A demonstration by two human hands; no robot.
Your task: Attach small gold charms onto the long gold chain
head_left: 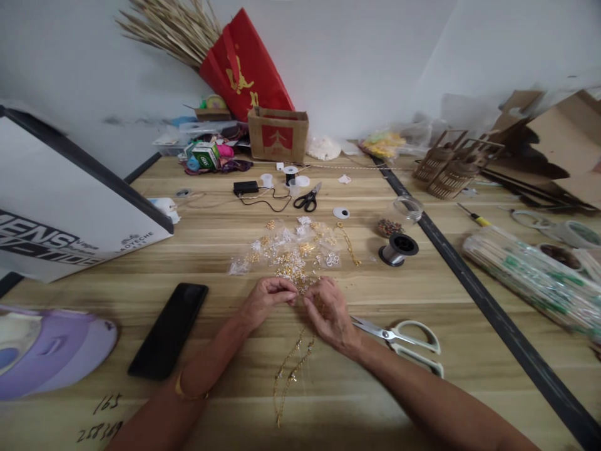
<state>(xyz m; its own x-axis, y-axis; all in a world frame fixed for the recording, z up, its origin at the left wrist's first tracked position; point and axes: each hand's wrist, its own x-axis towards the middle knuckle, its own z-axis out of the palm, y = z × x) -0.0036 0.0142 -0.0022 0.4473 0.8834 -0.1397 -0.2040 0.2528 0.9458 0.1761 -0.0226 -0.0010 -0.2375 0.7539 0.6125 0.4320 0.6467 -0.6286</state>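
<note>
My left hand is closed in a pinch at the near edge of a pile of small gold and silver beads and findings. What sits between its fingertips is too small to make out. Close beside it, my right hand is also pinched, its fingertips nearly meeting the left ones. From under the right hand a gold chain with small shiny charms trails down the table in a long loop. White-handled scissors lie open-bladed by my right wrist.
A black phone lies left of my left forearm. Beyond the pile are black scissors, a short gold chain, a wire spool and a tipped jar of beads. A large white box stands at left; wrapped sticks lie right.
</note>
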